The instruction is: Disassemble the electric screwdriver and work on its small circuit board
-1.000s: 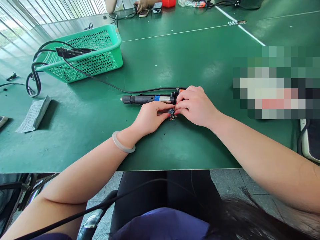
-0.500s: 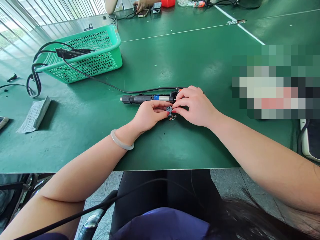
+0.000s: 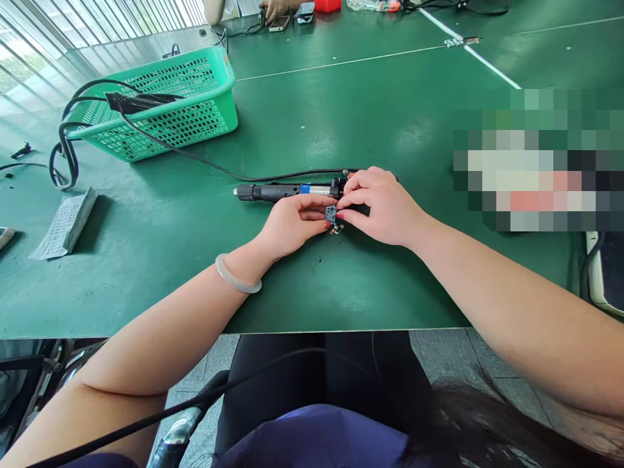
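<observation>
Between my two hands is a small grey part [image 3: 330, 214] with a patterned face. My left hand [image 3: 291, 224] pinches it from the left with thumb and fingers. My right hand [image 3: 377, 205] touches its right side with thumb and fingertips pressed together. Just below the fingertips lie small metal bits [image 3: 336, 229]. Behind my hands a black electric screwdriver-like tool [image 3: 277, 192], with a blue band and a silver section, lies on the green table [image 3: 292, 286]; its right end is partly hidden by my right hand.
A green basket [image 3: 195, 120] holding black cables stands at the back left, one cable running to the tool. A wrapped packet [image 3: 65, 224] lies at the left. Another person's hand [image 3: 280, 9] is at the far edge near phones. A pixelated patch covers the right.
The grey part has turned slightly between my fingers, and more of its face shows. My hands have otherwise hardly moved.
</observation>
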`<state>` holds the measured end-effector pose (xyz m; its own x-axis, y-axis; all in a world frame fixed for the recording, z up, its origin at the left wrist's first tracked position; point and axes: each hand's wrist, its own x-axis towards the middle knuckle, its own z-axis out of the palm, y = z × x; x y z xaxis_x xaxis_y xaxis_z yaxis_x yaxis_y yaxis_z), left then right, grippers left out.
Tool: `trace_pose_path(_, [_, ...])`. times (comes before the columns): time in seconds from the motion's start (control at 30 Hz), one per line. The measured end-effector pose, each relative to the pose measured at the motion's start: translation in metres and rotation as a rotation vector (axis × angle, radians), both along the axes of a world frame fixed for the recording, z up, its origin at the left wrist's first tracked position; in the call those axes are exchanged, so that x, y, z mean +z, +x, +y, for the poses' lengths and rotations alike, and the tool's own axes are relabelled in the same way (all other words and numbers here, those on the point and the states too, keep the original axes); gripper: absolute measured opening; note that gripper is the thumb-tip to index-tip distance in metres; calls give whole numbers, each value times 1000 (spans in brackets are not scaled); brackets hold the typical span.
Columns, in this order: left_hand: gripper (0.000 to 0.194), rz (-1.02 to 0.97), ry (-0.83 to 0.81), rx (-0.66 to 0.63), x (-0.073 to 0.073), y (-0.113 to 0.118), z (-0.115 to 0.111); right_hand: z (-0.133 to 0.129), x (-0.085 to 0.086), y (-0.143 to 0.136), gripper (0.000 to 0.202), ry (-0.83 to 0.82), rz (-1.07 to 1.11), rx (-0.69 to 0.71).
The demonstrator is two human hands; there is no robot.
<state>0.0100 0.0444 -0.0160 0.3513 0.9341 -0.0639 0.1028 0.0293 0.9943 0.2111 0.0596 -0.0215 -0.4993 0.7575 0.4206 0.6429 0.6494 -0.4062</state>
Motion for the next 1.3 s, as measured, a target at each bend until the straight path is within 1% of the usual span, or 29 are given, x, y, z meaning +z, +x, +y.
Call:
trace_pose_path(0.23, [33,77,113,11,-1,1,0,0,0,0,13,0,7,6])
trace_pose_path(0.37, [30,93,141,10,-3,0,0,0,0,0,14,7,7,9])
trace_pose_path(0.47, [25,96,149,15,-3,1,1,0,0,0,14,6,-1,13])
trace_pose_path(0.63, [21,95,106,13,-1,2,1,2,-1,0,18,-2,0,15])
trace_pose_path(0.83, [21,101,41,31,0,4,1,2,-3,0,18,23,-22,-2])
trace_pose_path(0.97, [21,76,5,59,2,5,2,2,-3,-1,18,16,-5,-11])
trace_pose_path(1.1, [21,48,-12,60,3,5,3,2,-3,-1,21,-1,19,-6])
trace_pose_path(1.3, [21,14,-6,55,1,5,4,2,-2,-3,14,-14,-4,-45])
